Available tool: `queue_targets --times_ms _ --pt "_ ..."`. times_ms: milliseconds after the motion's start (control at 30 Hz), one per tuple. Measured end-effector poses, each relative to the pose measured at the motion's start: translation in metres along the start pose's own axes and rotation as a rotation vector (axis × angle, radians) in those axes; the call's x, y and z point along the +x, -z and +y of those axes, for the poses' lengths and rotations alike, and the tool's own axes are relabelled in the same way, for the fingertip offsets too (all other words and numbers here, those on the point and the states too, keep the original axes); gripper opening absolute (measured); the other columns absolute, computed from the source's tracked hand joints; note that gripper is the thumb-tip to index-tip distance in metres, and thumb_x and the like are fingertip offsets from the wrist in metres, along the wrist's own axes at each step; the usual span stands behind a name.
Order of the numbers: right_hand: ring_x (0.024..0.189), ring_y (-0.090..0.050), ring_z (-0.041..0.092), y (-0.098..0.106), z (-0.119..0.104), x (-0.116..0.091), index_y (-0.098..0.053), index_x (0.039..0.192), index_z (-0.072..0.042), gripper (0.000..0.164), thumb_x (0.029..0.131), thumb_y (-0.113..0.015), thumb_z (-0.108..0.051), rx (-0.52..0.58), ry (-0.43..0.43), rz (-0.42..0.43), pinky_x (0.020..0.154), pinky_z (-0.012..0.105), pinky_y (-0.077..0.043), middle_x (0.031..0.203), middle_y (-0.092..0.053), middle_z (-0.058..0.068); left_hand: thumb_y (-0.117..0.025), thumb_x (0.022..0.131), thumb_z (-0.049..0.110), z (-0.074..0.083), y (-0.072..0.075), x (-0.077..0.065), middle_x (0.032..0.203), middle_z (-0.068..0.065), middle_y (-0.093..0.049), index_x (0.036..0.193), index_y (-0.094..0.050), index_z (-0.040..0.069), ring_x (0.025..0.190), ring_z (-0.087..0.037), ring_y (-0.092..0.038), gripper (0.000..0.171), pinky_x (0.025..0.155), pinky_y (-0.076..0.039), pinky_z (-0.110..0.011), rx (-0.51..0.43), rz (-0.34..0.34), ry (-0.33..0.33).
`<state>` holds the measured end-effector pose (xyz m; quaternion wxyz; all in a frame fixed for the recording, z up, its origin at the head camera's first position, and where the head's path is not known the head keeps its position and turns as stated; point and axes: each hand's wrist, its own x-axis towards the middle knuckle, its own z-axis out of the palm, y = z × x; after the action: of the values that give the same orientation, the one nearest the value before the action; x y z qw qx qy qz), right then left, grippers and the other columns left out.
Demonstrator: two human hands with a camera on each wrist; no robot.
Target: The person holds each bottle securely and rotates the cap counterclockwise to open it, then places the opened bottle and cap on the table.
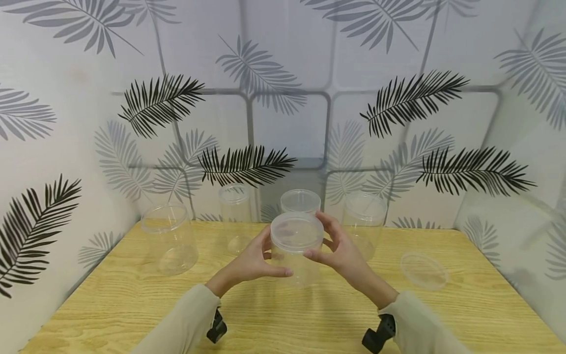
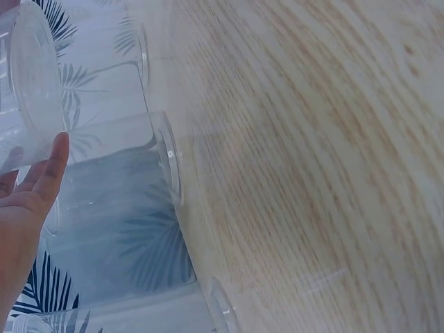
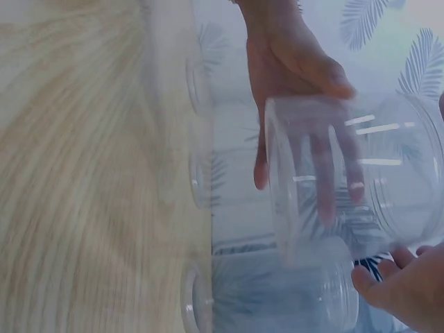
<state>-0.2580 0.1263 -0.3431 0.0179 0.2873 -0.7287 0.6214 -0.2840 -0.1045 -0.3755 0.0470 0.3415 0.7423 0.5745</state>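
A clear plastic jar with a round translucent lid on top is held up off the table, upright, between both hands. The left hand grips its side, thumb across the near wall and fingers behind. In the right wrist view, the left hand's fingers show through the clear wall. At the upper right side, the right hand holds the lid's edge between thumb and fingers. The left wrist view shows only part of the left hand and the jar's base.
Several other clear jars stand along the back: a wide one at left, a narrow one, one behind the held jar, and one at right. A loose translucent disc lies on the wooden table. Leaf-patterned covering surrounds it.
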Motion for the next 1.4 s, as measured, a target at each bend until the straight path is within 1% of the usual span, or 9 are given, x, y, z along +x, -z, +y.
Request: queue_targets --times_ms 133,267,433,633,767,867,967,1133,1400 --pt "0.133 -0.028 0.028 -0.006 0.001 0.001 -0.025 0.14 -0.005 0.079 0.077 -0.072 -0.01 -0.002 -0.018 0.052 0.107 0.055 -0.024 0.143 -0.034 0.012 -0.081 0.068 0.013 0.009 -0.002 -0.002 0.137 -0.005 -0.041 0.143 -0.022 0.024 0.124 -0.028 -0.045 0.096 0.091 -0.047 -0.043 -0.003 -0.003 0.0" --pt "0.13 -0.033 0.023 -0.001 0.004 0.003 -0.029 0.139 -0.007 0.073 0.079 -0.071 -0.01 0.003 0.009 0.014 0.108 0.054 -0.025 0.14 -0.037 0.012 -0.08 0.068 0.012 0.021 -0.002 -0.004 0.136 -0.009 -0.041 0.143 -0.021 0.019 0.124 -0.03 -0.044 0.096 0.092 -0.046 -0.044 -0.016 -0.015 0.008" --pt "0.126 -0.038 0.012 0.015 0.008 0.009 -0.029 0.139 -0.01 0.071 0.081 -0.069 -0.016 0.036 0.035 -0.144 0.108 0.055 -0.024 0.14 -0.036 0.01 -0.081 0.067 0.012 0.006 0.001 -0.002 0.137 -0.005 -0.041 0.143 -0.021 0.026 0.124 -0.027 -0.044 0.098 0.092 -0.047 -0.042 -0.025 -0.026 0.001" --pt "0.118 -0.043 0.016 0.033 0.01 0.02 -0.022 0.142 -0.007 0.068 0.087 -0.061 -0.015 0.156 0.023 -0.398 0.094 0.038 -0.045 0.136 -0.035 0.007 -0.082 0.067 0.02 0.002 0.001 -0.001 0.136 -0.004 -0.042 0.142 -0.023 0.029 0.123 -0.027 -0.046 0.096 0.094 -0.046 -0.041 -0.04 -0.071 0.0" --pt "0.122 -0.041 0.016 0.038 0.009 0.022 -0.017 0.144 -0.007 0.071 0.089 -0.06 -0.015 0.201 0.0 -0.463 0.092 0.033 -0.047 0.139 -0.032 0.008 -0.082 0.067 0.021 0.003 0.001 -0.001 0.136 -0.004 -0.041 0.142 -0.022 0.03 0.123 -0.027 -0.045 0.096 0.095 -0.045 -0.042 -0.032 -0.075 0.011" --pt "0.126 -0.037 0.014 0.037 0.008 0.021 -0.014 0.146 -0.009 0.073 0.089 -0.06 -0.017 0.181 -0.014 -0.428 0.095 0.032 -0.045 0.147 -0.024 0.009 -0.082 0.067 0.018 0.003 0.001 -0.001 0.136 -0.004 -0.041 0.142 -0.022 0.029 0.124 -0.026 -0.044 0.097 0.094 -0.045 -0.042 -0.032 -0.064 0.009" --pt "0.131 -0.033 0.017 0.034 0.007 0.018 -0.014 0.146 -0.009 0.074 0.088 -0.06 -0.018 0.133 -0.017 -0.344 0.101 0.039 -0.039 0.15 -0.02 0.01 -0.082 0.067 0.016 0.002 0.001 -0.002 0.137 -0.005 -0.04 0.143 -0.02 0.028 0.124 -0.028 -0.044 0.099 0.094 -0.046 -0.043 -0.034 -0.052 0.002" --pt "0.135 -0.025 0.028 0.022 0.005 0.01 -0.02 0.143 -0.005 0.078 0.083 -0.067 -0.016 0.023 0.018 -0.169 0.108 0.054 -0.025 0.146 -0.029 0.013 -0.082 0.066 0.014 0.001 0.001 -0.002 0.138 -0.006 -0.04 0.144 -0.019 0.026 0.125 -0.029 -0.043 0.1 0.093 -0.046 -0.045 -0.036 -0.034 -0.016" --pt "0.133 -0.028 0.031 -0.004 -0.001 0.002 -0.025 0.141 -0.003 0.083 0.075 -0.075 -0.015 -0.109 -0.026 0.048 0.107 0.054 -0.027 0.142 -0.034 0.012 -0.082 0.067 0.014 0.003 0.001 -0.002 0.138 -0.003 -0.039 0.142 -0.021 0.029 0.126 -0.027 -0.043 0.098 0.093 -0.046 -0.045 0.008 0.003 0.005"
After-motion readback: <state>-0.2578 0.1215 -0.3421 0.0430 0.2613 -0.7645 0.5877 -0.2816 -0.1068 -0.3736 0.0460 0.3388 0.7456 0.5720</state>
